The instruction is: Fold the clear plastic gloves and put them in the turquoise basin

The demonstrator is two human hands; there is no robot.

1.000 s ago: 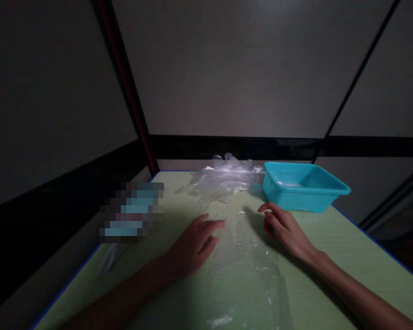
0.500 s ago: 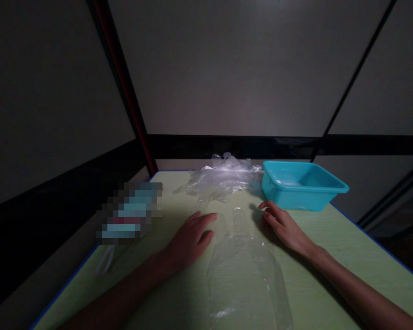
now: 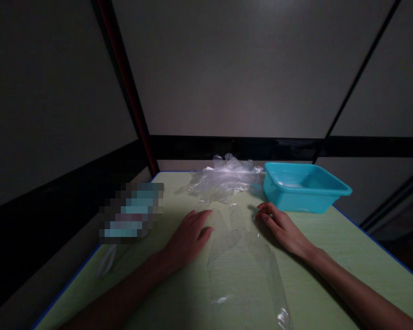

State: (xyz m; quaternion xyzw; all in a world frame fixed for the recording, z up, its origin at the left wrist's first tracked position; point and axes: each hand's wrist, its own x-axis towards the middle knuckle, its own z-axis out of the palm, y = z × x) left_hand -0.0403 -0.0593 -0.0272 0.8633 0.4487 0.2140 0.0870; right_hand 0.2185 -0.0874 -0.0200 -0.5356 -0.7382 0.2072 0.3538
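Observation:
A clear plastic glove (image 3: 244, 275) lies spread on the pale green table (image 3: 351, 256), its fingers pointing away from me. My left hand (image 3: 189, 238) rests by the glove's left side, thumb and fingers apart, holding nothing. On the other side, my right hand (image 3: 278, 227) is beside the glove's finger end, its fingers loosely bent with the tips near the glove; nothing is seen in its grasp. Beyond both hands lies a crumpled pile of clear plastic gloves (image 3: 223, 181).
A turquoise basin (image 3: 303, 199) stands at the back right, just beyond my right hand. At the left edge is a pixelated item (image 3: 132, 213) with a white loop (image 3: 107, 261). Dark-banded wall panels (image 3: 234, 82) rise behind the table.
The glove's fingers and right edge have shifted slightly, with a brighter crease at the lower right. My right hand's fingers have moved a little. The view has shifted slightly.

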